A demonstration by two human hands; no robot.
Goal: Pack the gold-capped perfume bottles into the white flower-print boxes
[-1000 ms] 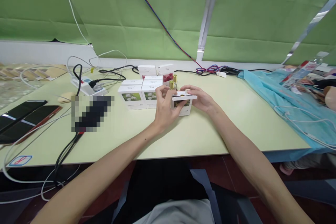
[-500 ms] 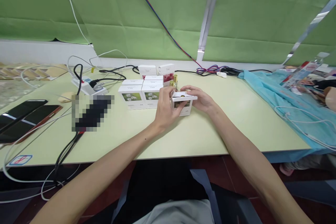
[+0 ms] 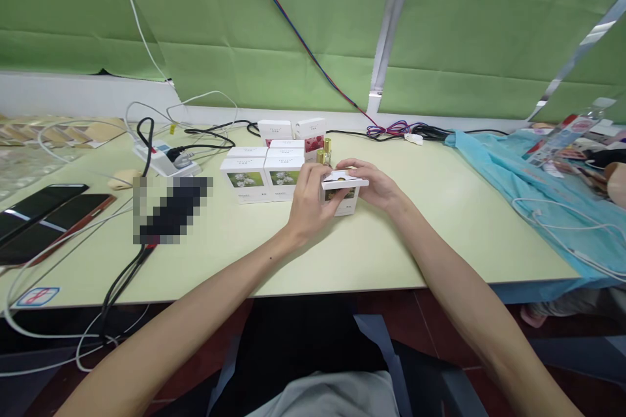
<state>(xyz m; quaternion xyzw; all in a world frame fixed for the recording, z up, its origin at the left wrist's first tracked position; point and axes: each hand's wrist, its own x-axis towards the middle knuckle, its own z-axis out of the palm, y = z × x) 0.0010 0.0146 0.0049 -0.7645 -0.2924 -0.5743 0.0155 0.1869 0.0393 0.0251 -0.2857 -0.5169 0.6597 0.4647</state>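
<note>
White cardboard is filling both hands: a small carton (image 3: pixel 349 207) with a picture on its front is standing at the front of the grouped boxes, just above or on the pale yellow-green surface (image 3: pixel 440 208). The fingers of the left hand (image 3: pixel 308 199) are gripping its left side, with the thumb lying across the front. The fingers of the right hand (image 3: pixel 374 186) are closing on its right side and the rear of its top, where a flap (image 3: pixel 345 184) is sticking out towards the person; what lies inside is too small to tell.

Left of the carton, white boxes with flower pictures (image 3: pixel 246 182) are standing upright in a tight block, and boxes with red pictures (image 3: pixel 313 135) are standing behind them. Two gold-capped bottles (image 3: pixel 320 156) are standing just behind the left hand, their lower parts partly hidden.

Farther left, a power strip (image 3: pixel 163 159) is holding plugs, and two dark phones (image 3: pixel 51 227) are lying side by side. On the right, a light blue cloth (image 3: pixel 513 176) is draping over the surface's edge, and a clear plastic bottle (image 3: pixel 562 137) is leaning above it.
</note>
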